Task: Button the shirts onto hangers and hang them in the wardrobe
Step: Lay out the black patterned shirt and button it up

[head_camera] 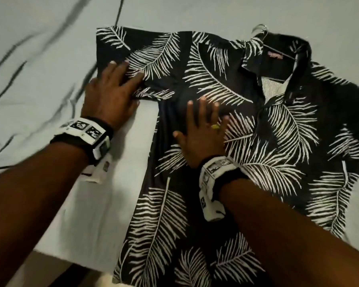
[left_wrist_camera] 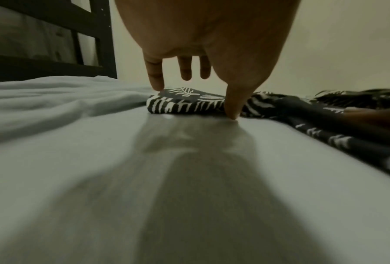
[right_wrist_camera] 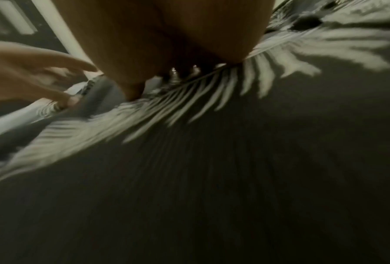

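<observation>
A black shirt (head_camera: 205,79) with white palm-leaf print lies spread flat on the pale bedsheet (head_camera: 39,59), collar at the upper right. A hanger (head_camera: 261,27) sits inside it, with its hook poking out above the collar. My left hand (head_camera: 120,79) lies flat, fingers spread, on the shirt's left sleeve (left_wrist_camera: 173,105). In the left wrist view the left hand (left_wrist_camera: 195,100) has its fingers straight and its thumb tip at the sleeve's edge. My right hand (head_camera: 203,121), wearing a yellow ring, presses flat on the chest panel. The right wrist view shows this hand (right_wrist_camera: 162,78) blurred over the leaf print (right_wrist_camera: 234,160).
The sheet is wrinkled at the far left. A dark bed frame (left_wrist_camera: 94,35) stands at the head of the bed, against a pale wall. The mattress edge and a dark floor (head_camera: 56,276) show at the lower left. My left hand (right_wrist_camera: 31,75) also appears in the right wrist view.
</observation>
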